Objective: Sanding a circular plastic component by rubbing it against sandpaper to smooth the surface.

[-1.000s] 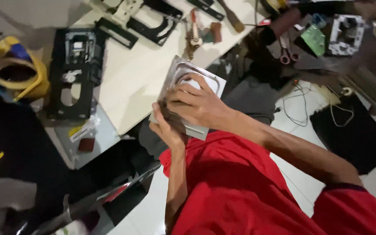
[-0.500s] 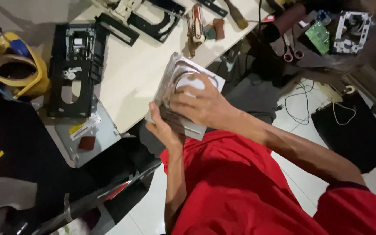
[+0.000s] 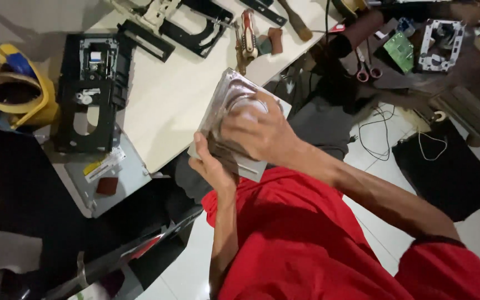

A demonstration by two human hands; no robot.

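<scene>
The pale bench (image 3: pixel 168 100) fills the upper middle of the view, and the person in a red shirt (image 3: pixel 301 239) sits just off its near edge above a white tiled floor (image 3: pixel 379 222). On the bench's left part lies a black disc-drive chassis (image 3: pixel 90 94), with a grey metal drive cover (image 3: pixel 109 178) just beside it at the near corner. Farther back lie black plastic frame parts (image 3: pixel 195 28), a pair of pliers (image 3: pixel 245 44) and a brush (image 3: pixel 295 22). At the far left sits a yellow and blue roll of tape (image 3: pixel 12 94). To the right, on a dark surface, are scissors (image 3: pixel 366 65), a green circuit board (image 3: pixel 400 51) and another small drive frame (image 3: pixel 440 39).

The thing in hand is a grey metal drive plate (image 3: pixel 226 119), held tilted in the air just over the bench's near edge, in front of the person's chest. The left hand (image 3: pixel 212 166) supports it from below, its fingers clenched around the lower edge. The right hand (image 3: pixel 256 133) lies over the plate's face, its fingers curled and pressing a pale rounded patch near the top; whether that is a cloth or part of the plate cannot be told.
</scene>
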